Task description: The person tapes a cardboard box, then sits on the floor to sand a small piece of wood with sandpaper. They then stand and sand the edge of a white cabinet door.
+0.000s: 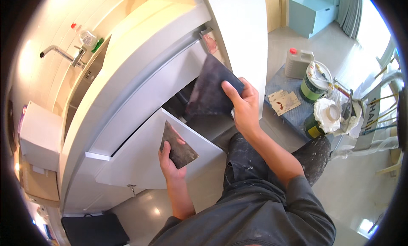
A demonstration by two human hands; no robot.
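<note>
My left hand (pixel 172 163) is closed on the edge of a flat, stained grey-brown sheet (pixel 180 150) with a pointed top and a pinkish edge. My right hand (pixel 243 103) pinches a larger, thin dark sheet (pixel 210 91), smudged grey and purplish, between thumb and fingers. Whether either is a scraper blade or an abrasive sheet, I cannot tell. The dark sheet is in front of the cabinet's opening, its upper tip near a pinkish patch (pixel 209 43) on a narrow strip beside the white panel (pixel 240 33). Below it, an open white cabinet door (pixel 140 161) lies behind the left-hand sheet.
A curved counter (pixel 127 46) with a tap (pixel 63 55) runs along the left. On the right, a low blue-grey surface (pixel 276 86) bears a red-capped jug (pixel 297 63), a paint bucket (pixel 314 82), stained cardboard (pixel 283 102) and a plastic-covered bucket (pixel 329 114). A black mat (pixel 95 229) lies lower left.
</note>
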